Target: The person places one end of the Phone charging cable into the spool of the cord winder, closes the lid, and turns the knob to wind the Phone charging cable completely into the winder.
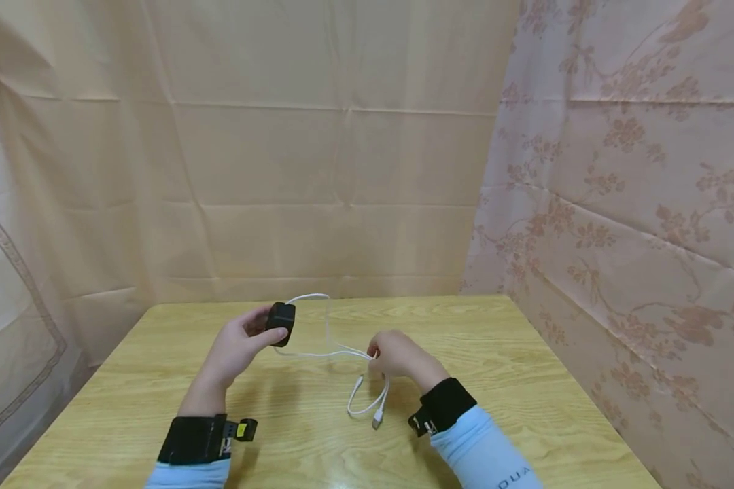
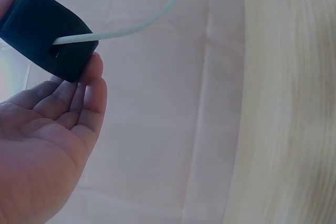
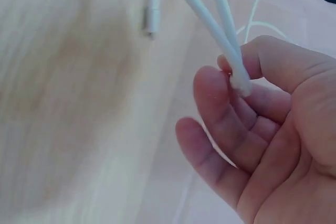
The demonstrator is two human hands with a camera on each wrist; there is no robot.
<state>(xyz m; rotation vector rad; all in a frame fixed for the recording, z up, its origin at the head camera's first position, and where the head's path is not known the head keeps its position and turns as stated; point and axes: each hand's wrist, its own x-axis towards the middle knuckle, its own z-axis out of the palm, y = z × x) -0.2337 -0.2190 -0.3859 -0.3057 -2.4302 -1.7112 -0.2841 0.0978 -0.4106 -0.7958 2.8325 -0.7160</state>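
My left hand pinches a small black box between thumb and fingers, above the table. A white USB cable comes out of the box on two sides. In the left wrist view, one strand of the white cable leaves a slot in the box. My right hand pinches the cable between thumb and fingertips. Below that hand hang a loop of the cable and its two plug ends, one a metal-tipped USB plug. In the right wrist view, two strands of the white cable meet at the fingertips.
The light wooden table stretches under both hands. Behind it hangs a beige curtain, and a floral curtain runs along the right side. Pale fabric hangs at the left.
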